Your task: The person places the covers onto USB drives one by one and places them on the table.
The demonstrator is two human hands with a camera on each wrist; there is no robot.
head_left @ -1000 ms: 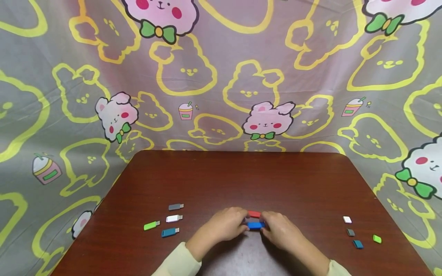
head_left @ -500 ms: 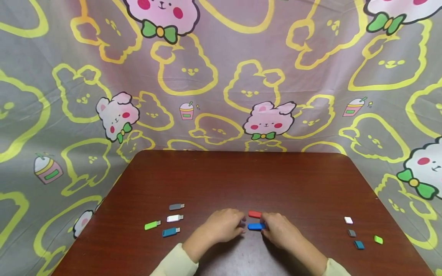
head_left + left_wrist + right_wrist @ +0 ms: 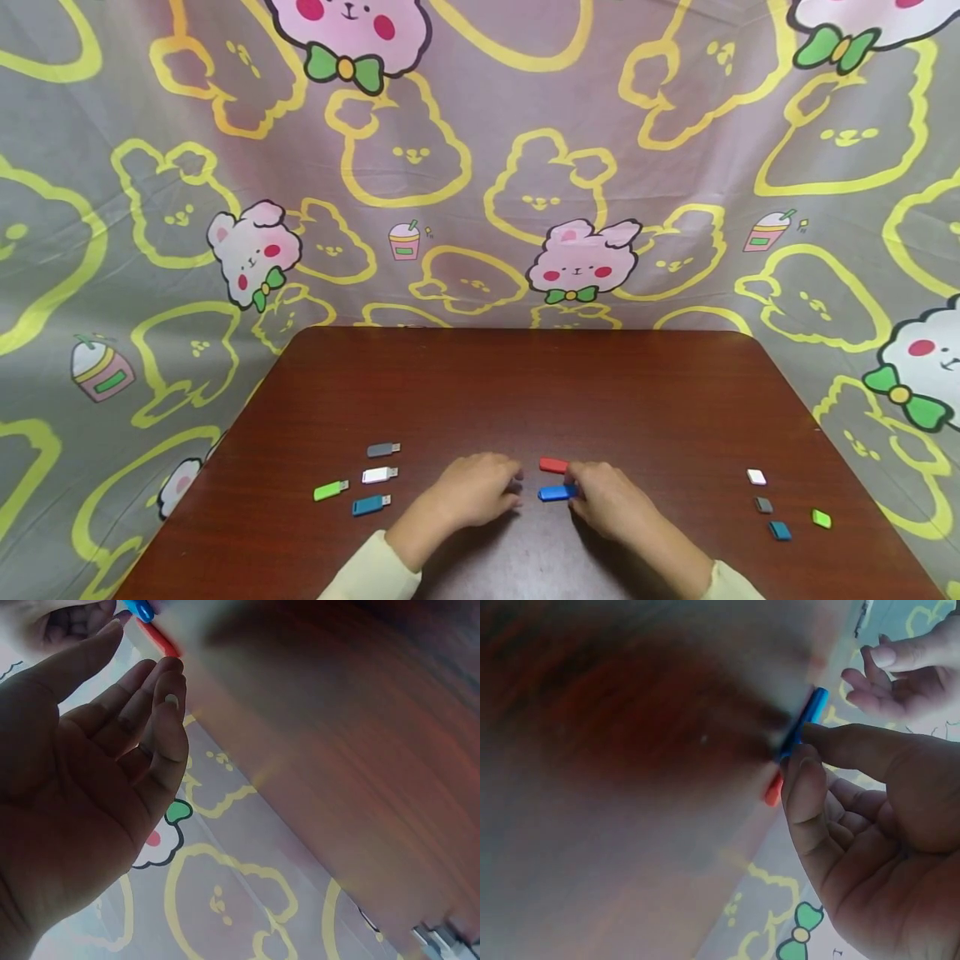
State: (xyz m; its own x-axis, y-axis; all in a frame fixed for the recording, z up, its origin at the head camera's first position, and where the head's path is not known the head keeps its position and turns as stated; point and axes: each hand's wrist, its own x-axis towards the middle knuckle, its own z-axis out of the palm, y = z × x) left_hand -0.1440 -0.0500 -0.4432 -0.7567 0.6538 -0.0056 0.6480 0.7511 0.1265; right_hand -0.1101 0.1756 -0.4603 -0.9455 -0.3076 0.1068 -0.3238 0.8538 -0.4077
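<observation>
In the head view my right hand [image 3: 611, 498] pinches the right end of a blue USB flash drive [image 3: 553, 493] between thumb and fingertips, low over the table. The right wrist view shows the thumb and index finger at one end of the blue drive [image 3: 814, 705]. Just behind it lies a red USB flash drive [image 3: 553, 466], its right end near the right fingers. My left hand [image 3: 477, 490] is to the left of both drives with its fingers loosely bent and nothing in them. In the left wrist view its palm and fingers [image 3: 169, 727] are apart from the drives.
On the left lie uncapped grey [image 3: 381, 450], white [image 3: 377, 475], teal [image 3: 369, 505] and green flash drives [image 3: 328, 490]. Loose caps lie at right: white [image 3: 756, 477], grey [image 3: 763, 505], teal [image 3: 780, 531], green [image 3: 822, 518]. A patterned curtain [image 3: 450, 167] surrounds the brown table [image 3: 480, 383].
My left hand has let go of the blue flash drive's left end and drawn away to the left. The right hand stays at the drive's right end, and the drive sits slightly lower.
</observation>
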